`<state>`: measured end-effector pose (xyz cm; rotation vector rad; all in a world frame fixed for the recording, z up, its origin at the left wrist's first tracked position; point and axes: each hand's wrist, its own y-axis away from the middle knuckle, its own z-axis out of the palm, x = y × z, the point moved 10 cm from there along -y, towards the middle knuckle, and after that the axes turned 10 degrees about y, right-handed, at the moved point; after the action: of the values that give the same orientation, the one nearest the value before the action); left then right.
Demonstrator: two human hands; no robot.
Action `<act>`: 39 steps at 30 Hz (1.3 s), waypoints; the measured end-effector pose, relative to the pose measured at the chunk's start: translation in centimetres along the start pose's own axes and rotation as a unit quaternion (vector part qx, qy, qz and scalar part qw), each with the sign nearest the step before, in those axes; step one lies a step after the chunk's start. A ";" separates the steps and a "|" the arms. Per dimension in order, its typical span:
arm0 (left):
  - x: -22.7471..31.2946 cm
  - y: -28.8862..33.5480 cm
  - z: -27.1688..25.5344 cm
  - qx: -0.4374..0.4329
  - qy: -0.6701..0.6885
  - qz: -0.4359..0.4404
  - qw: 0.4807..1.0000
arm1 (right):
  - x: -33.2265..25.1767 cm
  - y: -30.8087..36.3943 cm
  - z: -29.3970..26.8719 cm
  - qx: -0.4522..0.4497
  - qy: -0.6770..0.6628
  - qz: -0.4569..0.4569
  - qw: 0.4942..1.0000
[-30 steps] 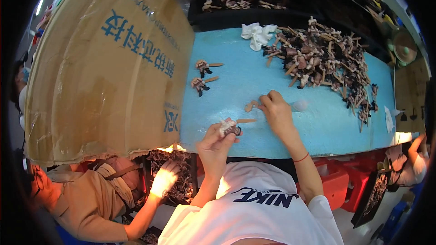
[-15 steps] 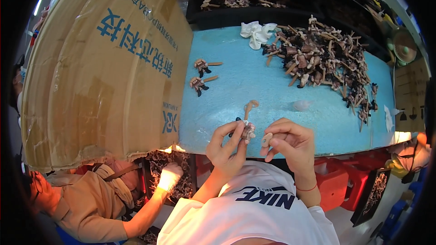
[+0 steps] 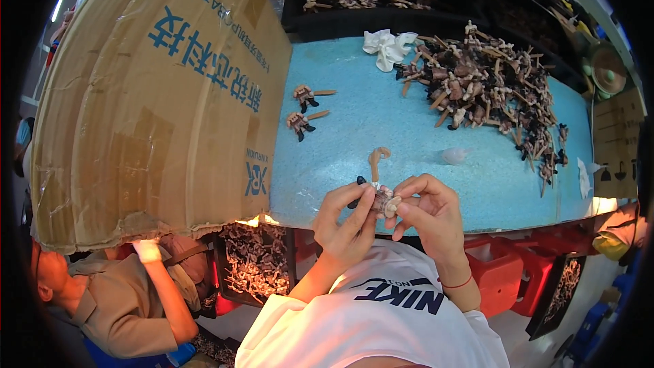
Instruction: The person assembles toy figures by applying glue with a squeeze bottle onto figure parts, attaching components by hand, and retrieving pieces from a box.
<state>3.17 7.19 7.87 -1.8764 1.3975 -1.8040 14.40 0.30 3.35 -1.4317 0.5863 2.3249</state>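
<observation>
My left hand pinches a small figurine in grey-brown clothing with black boots, just above the near edge of the blue-topped table. A tan arm-like part with a hooked end sticks out from it toward the far side. Closed on a small pale beige piece, my right hand holds it against the figurine. Fingers partly cover the place where the two meet. Two similar figurines, one farther and one nearer, lie by the cardboard box.
A large cardboard box walls off the left. Many figurines are heaped in a pile at the back right, beside crumpled white tissue. A clear plastic piece lies nearer. A co-worker sits lower left by a parts tray.
My right hand has moved left, bringing the beige piece from beside the figurine up against it. The co-worker's hand has left the parts tray and moved left.
</observation>
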 end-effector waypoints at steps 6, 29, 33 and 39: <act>0.1 0.0 0.0 0.004 0.008 0.006 1.000 | 0.3 -0.2 0.0 -0.002 -0.005 -0.004 1.000; -0.6 -1.4 0.7 -0.064 0.162 -0.107 0.979 | -1.4 0.6 0.2 0.038 0.087 -0.122 0.988; -1.0 -1.3 0.8 -0.062 0.184 -0.134 0.972 | -1.5 0.9 -0.2 0.043 0.093 -0.140 0.985; -0.7 -1.2 1.5 -0.090 0.194 -0.143 0.966 | -2.6 1.2 -0.8 0.021 0.157 -0.159 0.975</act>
<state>5.12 7.64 7.86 -1.9748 1.5182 -2.3625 15.54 -1.29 5.60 -1.7442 0.4453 1.8463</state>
